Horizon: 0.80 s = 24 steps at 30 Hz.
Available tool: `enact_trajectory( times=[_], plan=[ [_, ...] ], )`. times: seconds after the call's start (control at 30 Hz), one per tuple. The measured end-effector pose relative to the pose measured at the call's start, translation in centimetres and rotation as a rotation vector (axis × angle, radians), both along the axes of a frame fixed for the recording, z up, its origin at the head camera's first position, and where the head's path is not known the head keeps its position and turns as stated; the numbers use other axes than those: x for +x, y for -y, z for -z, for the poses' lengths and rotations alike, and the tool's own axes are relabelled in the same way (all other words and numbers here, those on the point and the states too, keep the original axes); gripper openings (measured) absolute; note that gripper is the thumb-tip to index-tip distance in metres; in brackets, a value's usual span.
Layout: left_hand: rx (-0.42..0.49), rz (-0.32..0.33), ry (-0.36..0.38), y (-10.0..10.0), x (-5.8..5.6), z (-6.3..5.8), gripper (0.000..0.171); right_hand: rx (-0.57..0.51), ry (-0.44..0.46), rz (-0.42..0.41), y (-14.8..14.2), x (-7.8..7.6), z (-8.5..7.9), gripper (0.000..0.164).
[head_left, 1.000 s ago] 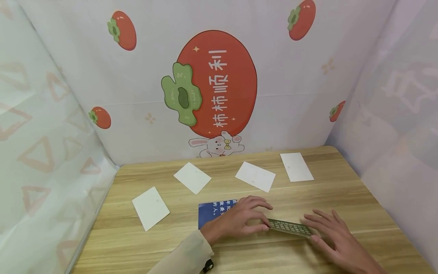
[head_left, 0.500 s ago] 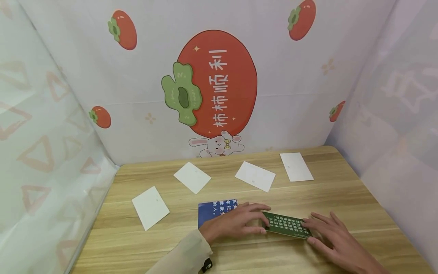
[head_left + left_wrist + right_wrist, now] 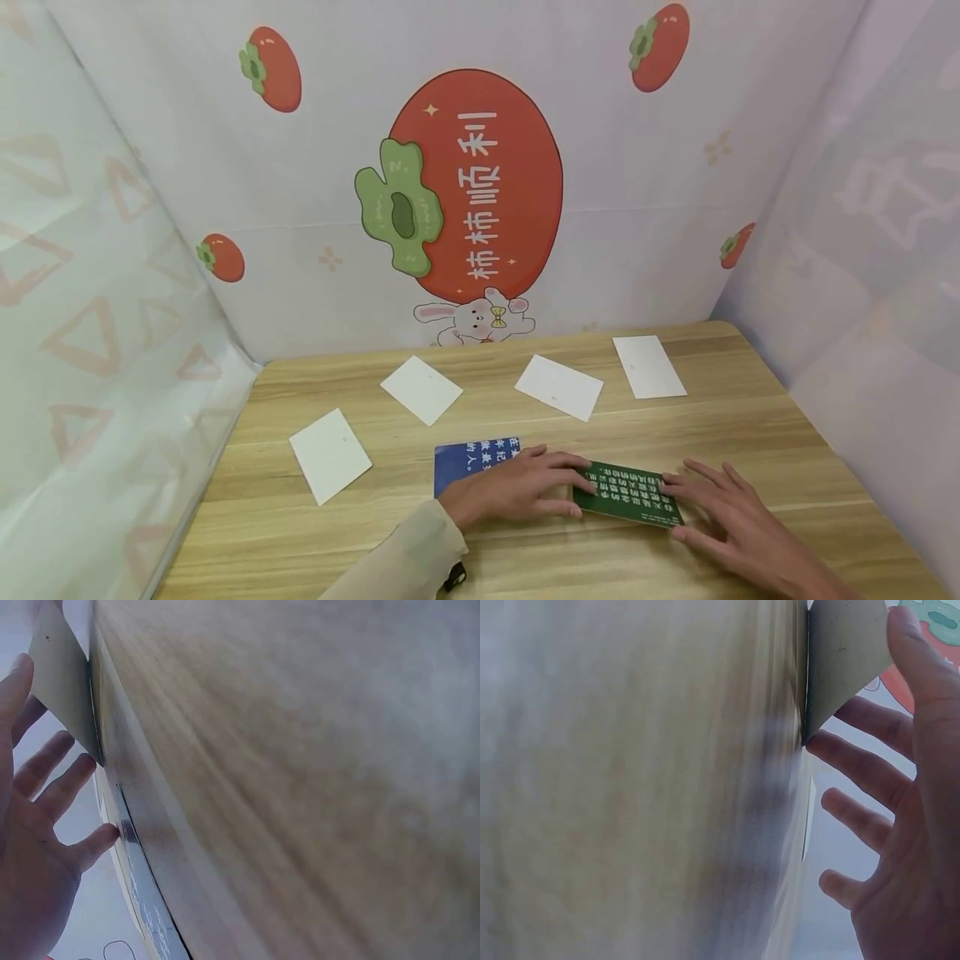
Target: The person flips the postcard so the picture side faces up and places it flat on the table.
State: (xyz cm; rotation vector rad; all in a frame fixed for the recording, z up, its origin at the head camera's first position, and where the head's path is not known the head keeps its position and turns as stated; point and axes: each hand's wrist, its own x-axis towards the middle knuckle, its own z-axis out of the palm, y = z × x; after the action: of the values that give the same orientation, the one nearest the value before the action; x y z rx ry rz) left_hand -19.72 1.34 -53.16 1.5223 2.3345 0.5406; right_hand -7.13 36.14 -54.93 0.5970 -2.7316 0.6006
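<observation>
A green card (image 3: pixel 626 496) with white Chinese writing is tilted between both hands, its printed face toward the head camera. My left hand (image 3: pixel 517 489) holds its left end between thumb and index finger. At the right end, my right hand (image 3: pixel 731 512) holds the card the same way, its other fingers spread. Both wrist views show the card's plain pale back (image 3: pixel 64 679), with one edge at or close to the tabletop. Under the left forearm and hand lies a blue card (image 3: pixel 459 467) with white writing, partly hidden.
Several white cards lie blank side up in a loose arc toward the back: far left (image 3: pixel 331 457), left of centre (image 3: pixel 422 390), right of centre (image 3: pixel 558 387) and back right (image 3: pixel 649 367). A wooden table (image 3: pixel 262 533) meets a persimmon-printed backdrop (image 3: pixel 615 250) behind.
The green card has turned from nearly edge-on to showing much more of its printed face. Both hands stay at its ends with small finger shifts. The other cards have not moved.
</observation>
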Motion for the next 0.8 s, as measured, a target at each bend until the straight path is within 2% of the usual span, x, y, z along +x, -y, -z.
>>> enact_trajectory(
  times=[0.33, 0.63, 0.8],
  plan=[
    [-0.053, 0.045, -0.147, -0.4, 0.0, 0.1, 0.048, 0.071, -0.076, -0.029, -0.3, -1.0, 0.9, 0.055],
    [-0.084, 0.073, -0.243, -0.6, 0.0, -0.1, 0.046, 0.054, 0.002, 0.000, 0.1, -0.9, 1.0, 0.056],
    [-0.112, 0.079, -0.301, -0.7, 0.2, -0.2, 0.042, 0.069, -0.045, -0.021, 0.1, -1.1, 1.3, 0.059]
  ],
)
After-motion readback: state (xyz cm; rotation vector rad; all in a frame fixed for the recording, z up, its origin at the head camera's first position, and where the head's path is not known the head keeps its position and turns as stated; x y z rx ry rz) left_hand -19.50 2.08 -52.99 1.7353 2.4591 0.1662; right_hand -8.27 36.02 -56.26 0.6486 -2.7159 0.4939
